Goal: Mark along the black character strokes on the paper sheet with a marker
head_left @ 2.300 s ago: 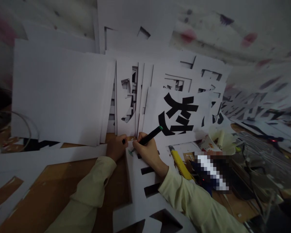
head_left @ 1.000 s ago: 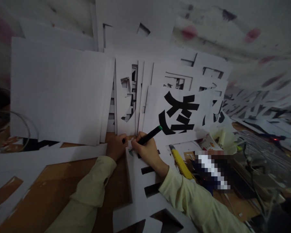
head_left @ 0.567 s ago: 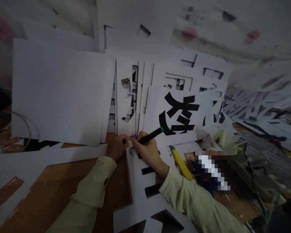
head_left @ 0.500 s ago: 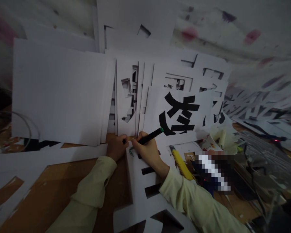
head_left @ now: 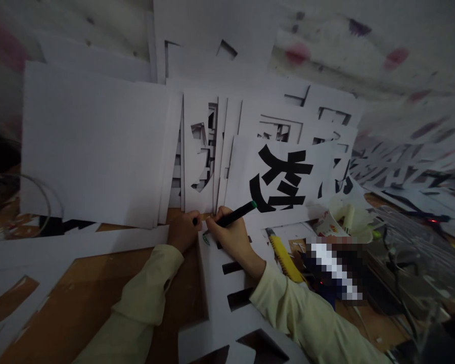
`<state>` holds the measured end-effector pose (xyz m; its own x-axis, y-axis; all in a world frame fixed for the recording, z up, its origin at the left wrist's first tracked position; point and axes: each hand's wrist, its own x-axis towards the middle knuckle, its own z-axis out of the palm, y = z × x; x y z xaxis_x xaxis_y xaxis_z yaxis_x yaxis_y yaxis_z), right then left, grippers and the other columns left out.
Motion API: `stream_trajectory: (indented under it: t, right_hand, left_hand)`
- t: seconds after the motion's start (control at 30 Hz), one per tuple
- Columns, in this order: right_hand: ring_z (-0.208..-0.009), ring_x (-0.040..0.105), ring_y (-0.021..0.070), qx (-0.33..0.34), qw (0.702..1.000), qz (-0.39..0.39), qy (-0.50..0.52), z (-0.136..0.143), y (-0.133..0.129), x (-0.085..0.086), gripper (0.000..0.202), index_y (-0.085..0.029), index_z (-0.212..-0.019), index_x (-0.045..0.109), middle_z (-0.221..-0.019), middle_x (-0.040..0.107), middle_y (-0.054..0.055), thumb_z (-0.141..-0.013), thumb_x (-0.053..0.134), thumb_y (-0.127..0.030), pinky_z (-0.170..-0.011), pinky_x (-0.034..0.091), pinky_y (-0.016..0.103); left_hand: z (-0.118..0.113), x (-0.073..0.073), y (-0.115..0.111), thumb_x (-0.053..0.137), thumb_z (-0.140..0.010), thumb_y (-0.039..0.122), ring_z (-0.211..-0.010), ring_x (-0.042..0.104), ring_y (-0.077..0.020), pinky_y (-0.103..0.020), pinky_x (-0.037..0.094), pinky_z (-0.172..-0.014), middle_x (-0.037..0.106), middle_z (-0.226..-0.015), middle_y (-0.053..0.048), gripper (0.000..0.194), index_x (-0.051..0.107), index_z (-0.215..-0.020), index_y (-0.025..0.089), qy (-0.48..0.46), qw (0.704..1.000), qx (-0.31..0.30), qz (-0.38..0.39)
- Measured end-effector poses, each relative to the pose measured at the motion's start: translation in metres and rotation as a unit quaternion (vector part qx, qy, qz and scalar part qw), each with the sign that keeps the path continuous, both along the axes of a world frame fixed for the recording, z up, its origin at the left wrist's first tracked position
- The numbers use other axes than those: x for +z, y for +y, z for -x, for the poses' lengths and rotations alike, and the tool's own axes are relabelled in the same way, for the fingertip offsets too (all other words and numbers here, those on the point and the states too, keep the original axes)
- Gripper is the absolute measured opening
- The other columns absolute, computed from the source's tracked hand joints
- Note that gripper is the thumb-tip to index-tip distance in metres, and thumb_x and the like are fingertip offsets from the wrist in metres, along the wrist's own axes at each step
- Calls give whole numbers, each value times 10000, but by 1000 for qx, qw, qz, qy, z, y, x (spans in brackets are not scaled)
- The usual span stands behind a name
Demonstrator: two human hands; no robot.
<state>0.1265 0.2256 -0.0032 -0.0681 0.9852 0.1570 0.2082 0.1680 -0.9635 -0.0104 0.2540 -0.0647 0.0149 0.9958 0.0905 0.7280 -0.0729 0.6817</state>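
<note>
counter (head_left: 87, 288): brown, strewn, beneath everything listed.

blank board (head_left: 91, 146): white, upright, far left.

cut-out board (head_left: 213, 296): white, near centre, dark openings down its face. likely light and fairly stiff, weakest at the narrow bars; best held by a broad uncut margin.

printed sheet (head_left: 242, 167): bold black character, propped far right of the hands. probably limp; take by the outer edges.

right grip (head_left: 233, 240): fingertips pinching the pen close to its writing end, side of the hand over the cut-out board.

left grip (head_left: 184, 230): curled closed at the board's far left corner, around a small dark piece (head_left: 195, 221), perhaps a cap; mostly hidden.

yellow cutter (head_left: 286, 258): lying right of the right grip, apparently rigid; handle is the safe hold.

pen (head_left: 237, 213): black, slanting, green end up to the right. judged light, rigid, smooth; low barrel gives finest control.

green mark (head_left: 206, 239): small, on the board's far left corner, beside the pen's writing end.
</note>
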Motion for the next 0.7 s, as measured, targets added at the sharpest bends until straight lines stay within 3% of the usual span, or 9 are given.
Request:
stream_trajectory:
  t: [0.7]
  right_hand:
    - [-485,389,88,8,1000,-8,6,0,1,-2,297,-219,-565,388,-503,411,-73,-701,635,-314,-460,311,218]
  left_hand:
    - [0,2,0,539,-734,198,-584,448,-140,-251,259,-561,445,-556,27,188,432,-580,191,-5,1000,0,5]
